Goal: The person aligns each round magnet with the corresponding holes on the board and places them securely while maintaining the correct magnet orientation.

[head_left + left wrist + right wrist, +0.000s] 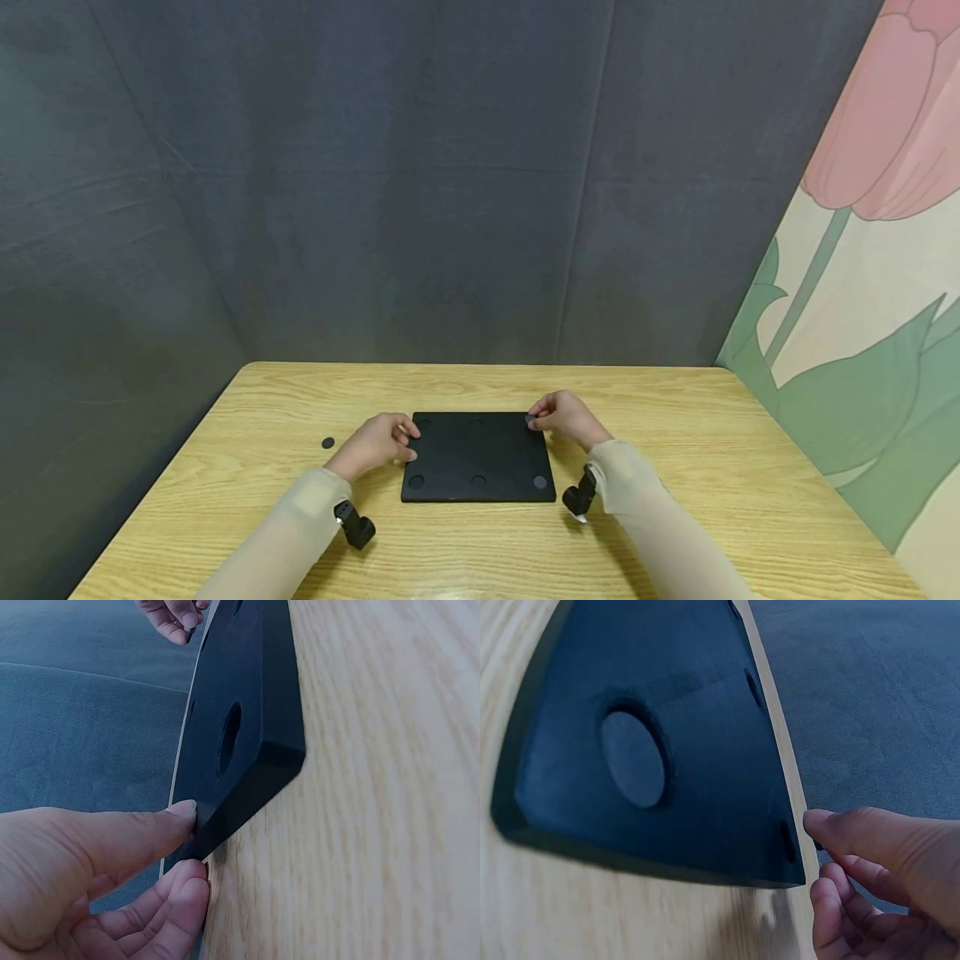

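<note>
A black rectangular board (480, 454) with round recesses along its near and far edges lies flat on the table. My left hand (377, 443) grips its left edge, with the thumb on the top face and fingers against the side in the left wrist view. Over the far right corner, my right hand (567, 415) pinches a small dark disc (531, 418) between thumb and fingertips. Only a sliver of that disc shows in the right wrist view. A grey disc (634, 759) sits in the near right recess. The near left recess (229, 739) has no disc in it.
Another loose dark disc (327, 442) lies on the wooden table (450, 550), left of the board behind my left wrist. A dark grey curtain (420, 183) hangs behind the table. At the right stands a wall panel (862, 333) with painted tulips.
</note>
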Demonstrator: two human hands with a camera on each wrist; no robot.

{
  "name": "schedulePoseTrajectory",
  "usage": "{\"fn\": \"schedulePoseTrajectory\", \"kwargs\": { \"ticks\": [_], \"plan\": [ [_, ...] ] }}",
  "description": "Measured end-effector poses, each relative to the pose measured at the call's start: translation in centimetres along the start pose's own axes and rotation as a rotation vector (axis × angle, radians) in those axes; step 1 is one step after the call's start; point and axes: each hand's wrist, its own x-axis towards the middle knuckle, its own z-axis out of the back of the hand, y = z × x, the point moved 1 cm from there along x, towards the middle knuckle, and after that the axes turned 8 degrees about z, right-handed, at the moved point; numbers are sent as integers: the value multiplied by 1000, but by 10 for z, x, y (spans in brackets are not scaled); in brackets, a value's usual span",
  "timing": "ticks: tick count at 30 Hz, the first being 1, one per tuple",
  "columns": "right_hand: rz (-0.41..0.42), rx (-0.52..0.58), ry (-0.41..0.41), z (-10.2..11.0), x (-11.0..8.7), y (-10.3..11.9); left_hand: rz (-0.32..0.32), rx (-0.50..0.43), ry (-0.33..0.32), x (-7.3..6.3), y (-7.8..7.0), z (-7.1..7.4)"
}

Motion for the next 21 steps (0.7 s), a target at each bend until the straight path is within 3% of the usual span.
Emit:
{"fn": "schedulePoseTrajectory", "kwargs": {
  "ticks": [21],
  "plan": [
    [-20, 45, 13, -4, 7, -8, 11, 14, -12, -3, -5, 0]
  ]
}}
